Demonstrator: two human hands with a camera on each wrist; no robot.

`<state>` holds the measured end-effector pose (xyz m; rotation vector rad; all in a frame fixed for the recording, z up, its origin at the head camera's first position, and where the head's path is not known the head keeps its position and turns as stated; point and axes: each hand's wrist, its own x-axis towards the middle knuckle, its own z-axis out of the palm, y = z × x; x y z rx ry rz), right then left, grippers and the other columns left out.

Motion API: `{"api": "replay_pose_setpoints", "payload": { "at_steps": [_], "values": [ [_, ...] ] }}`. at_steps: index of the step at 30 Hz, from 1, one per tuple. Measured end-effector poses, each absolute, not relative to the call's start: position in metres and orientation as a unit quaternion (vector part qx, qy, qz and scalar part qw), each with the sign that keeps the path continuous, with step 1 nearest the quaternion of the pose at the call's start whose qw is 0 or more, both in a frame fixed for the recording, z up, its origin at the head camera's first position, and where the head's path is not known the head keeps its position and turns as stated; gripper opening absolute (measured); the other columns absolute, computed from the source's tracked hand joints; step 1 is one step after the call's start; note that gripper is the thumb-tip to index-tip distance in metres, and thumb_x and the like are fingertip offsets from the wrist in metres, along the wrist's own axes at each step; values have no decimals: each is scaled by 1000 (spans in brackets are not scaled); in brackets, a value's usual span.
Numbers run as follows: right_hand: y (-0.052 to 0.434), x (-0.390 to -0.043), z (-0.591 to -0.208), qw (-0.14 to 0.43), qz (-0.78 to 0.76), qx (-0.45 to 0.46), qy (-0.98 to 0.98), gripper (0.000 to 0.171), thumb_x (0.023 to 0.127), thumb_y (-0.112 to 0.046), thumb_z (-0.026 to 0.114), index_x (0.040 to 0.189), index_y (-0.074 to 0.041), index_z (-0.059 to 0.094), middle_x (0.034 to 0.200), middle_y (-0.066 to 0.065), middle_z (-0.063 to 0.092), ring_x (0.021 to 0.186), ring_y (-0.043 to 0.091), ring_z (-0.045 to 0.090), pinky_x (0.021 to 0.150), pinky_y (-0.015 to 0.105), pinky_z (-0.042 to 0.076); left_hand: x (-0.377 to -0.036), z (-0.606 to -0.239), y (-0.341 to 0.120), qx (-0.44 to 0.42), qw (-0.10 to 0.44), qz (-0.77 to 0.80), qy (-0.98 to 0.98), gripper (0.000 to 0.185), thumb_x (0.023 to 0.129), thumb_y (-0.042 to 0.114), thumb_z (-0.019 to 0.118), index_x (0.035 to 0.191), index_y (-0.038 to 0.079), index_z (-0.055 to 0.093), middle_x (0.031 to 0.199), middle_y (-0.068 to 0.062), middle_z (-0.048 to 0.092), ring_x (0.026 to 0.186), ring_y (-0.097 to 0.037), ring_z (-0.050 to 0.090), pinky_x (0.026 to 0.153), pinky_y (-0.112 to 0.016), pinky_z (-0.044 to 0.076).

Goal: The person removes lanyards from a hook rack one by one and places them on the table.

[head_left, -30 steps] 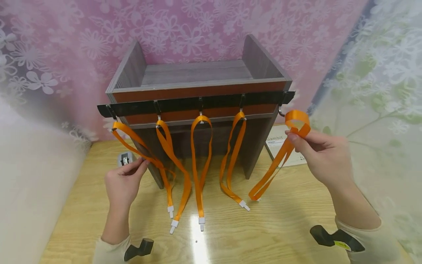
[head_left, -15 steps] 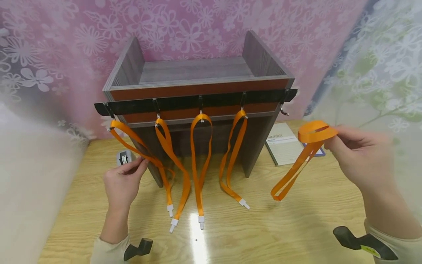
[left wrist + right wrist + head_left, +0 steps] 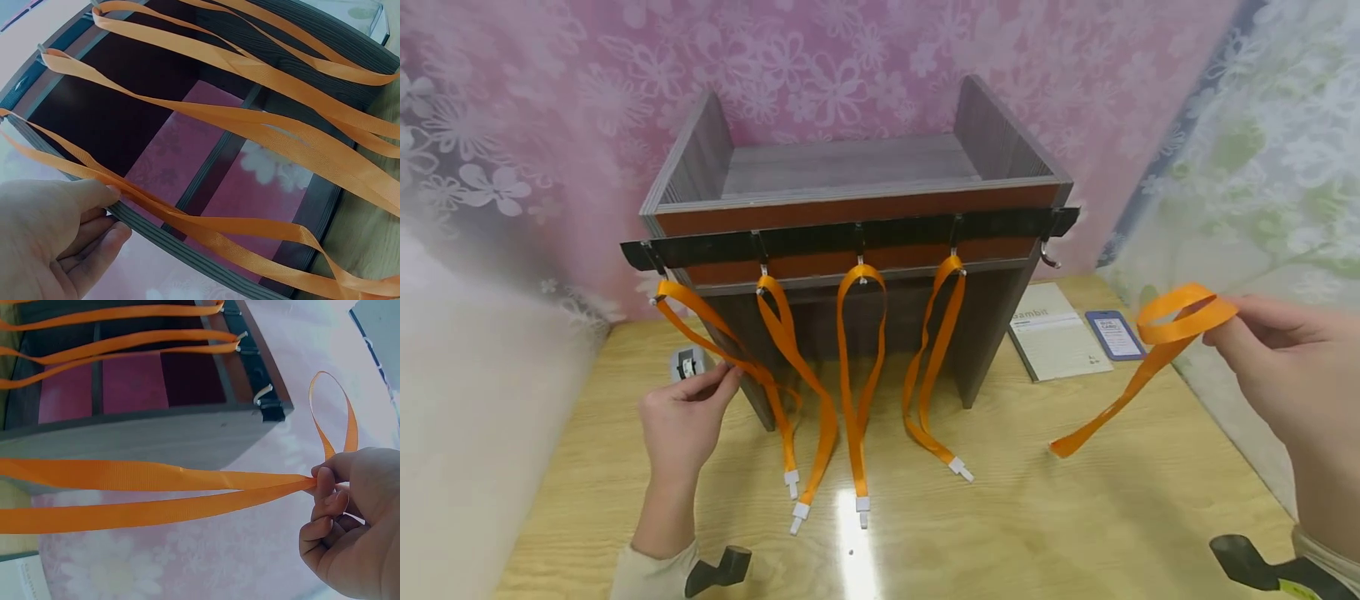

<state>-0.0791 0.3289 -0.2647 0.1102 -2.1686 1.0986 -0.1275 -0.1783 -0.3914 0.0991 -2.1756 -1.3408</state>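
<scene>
Orange lanyards [image 3: 857, 375]: 4 hung | 1 in right hand [image 3: 1292, 367]

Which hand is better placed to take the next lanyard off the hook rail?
Likely the left hand: it already pinches the leftmost hanging lanyard below the hook rail. The right hand is out to the side, occupied holding a removed lanyard.
</scene>
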Motion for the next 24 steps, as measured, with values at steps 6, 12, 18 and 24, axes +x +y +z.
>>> {"api": "replay_pose_setpoints", "payload": {
  "at_steps": [6,12,18,24],
  "values": [
    [343,-80,-279,320,455,32,-830,43,93,8,61,92,-32,76,79,-29,69,63,-9,54,54,3,38,-126,-394,-177,32,280,-503,-817,13,81,10,83,90,1,81,82,-18,76,65,18,61,58,-6,51],
    [341,-84,-289,315,457,-35,-831,27,93,3,65,105,-17,79,82,-30,70,70,-11,60,64,0,45,-129,-389,-182,55,269,-496,-824,15,81,14,84,90,3,82,85,-18,76,64,18,61,59,-6,51],
    [343,-87,-297,308,435,-35,-845,21,93,0,67,112,3,74,86,-33,68,78,-14,64,73,0,48,-127,-390,-182,72,257,-489,-830,16,80,14,84,90,2,82,84,-18,76,63,18,61,58,-7,52],
    [355,-86,-310,285,450,-40,-846,22,92,1,67,113,4,74,88,-31,70,80,-13,65,74,1,49,-129,-389,-178,63,254,-494,-829,17,82,15,83,92,1,81,84,-18,77,64,19,61,59,-6,52]
  ]
}}
